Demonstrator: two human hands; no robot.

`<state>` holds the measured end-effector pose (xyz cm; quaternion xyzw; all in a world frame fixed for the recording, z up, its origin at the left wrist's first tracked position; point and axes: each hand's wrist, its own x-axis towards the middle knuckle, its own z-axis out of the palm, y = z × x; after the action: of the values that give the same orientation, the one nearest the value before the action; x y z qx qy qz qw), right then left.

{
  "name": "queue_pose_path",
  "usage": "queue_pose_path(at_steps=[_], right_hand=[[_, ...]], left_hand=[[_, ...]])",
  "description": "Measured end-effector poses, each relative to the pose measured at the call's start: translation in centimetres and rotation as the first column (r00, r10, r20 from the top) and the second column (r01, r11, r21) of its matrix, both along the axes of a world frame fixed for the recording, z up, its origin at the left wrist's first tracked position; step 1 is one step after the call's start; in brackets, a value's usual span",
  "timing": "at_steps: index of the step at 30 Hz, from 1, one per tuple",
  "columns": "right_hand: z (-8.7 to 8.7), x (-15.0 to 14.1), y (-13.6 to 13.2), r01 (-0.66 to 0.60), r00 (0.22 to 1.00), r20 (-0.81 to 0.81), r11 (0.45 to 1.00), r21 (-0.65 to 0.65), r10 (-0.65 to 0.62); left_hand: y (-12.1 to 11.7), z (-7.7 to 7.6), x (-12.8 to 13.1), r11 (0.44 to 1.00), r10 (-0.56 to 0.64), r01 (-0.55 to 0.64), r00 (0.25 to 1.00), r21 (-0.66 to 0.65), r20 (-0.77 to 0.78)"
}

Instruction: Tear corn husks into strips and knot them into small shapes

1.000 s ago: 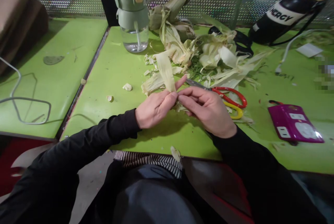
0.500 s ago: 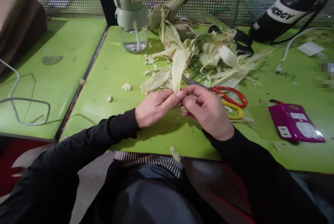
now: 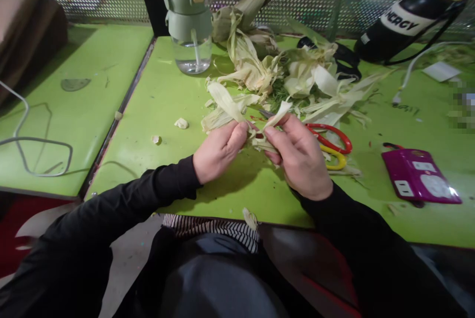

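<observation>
Both our left hand (image 3: 222,152) and our right hand (image 3: 303,162) are close together. Our left pinches a pale husk strip (image 3: 225,101) that points to eleven o'clock; our right pinches a curled husk piece (image 3: 279,114) that points to one. We can't tell if they join. Red and yellow scissors (image 3: 342,136) lie beside our right hand at two o'clock. On the table (image 3: 144,105), we see a husk pile (image 3: 256,68) at twelve, a green bottle (image 3: 191,26) at eleven and a purple box (image 3: 421,177) just past three.

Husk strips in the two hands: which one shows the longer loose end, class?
The husk strip in the left hand: its loose end extends toward the picture's upper left, whereas the strip in the right hand shows a clearly shorter one.
</observation>
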<state>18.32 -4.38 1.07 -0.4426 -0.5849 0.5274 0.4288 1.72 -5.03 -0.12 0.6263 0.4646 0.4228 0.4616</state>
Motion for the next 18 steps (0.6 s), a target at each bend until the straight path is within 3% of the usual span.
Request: queue_pose_path(at_steps=[13,18], right_hand=[[-0.3,0.7,-0.1,0.195,0.980,0.003,0.966,0.171,-0.199],[-0.1,0.8,-0.1,0.198,0.980,-0.062,0.961,0.195,-0.190]], left_hand=[[-0.6,0.8,-0.6,0.996,-0.077,0.075,0.996,0.041,0.049],[-0.6,1.1,-0.8,0.996,-0.079,0.076,0.994,0.037,0.079]])
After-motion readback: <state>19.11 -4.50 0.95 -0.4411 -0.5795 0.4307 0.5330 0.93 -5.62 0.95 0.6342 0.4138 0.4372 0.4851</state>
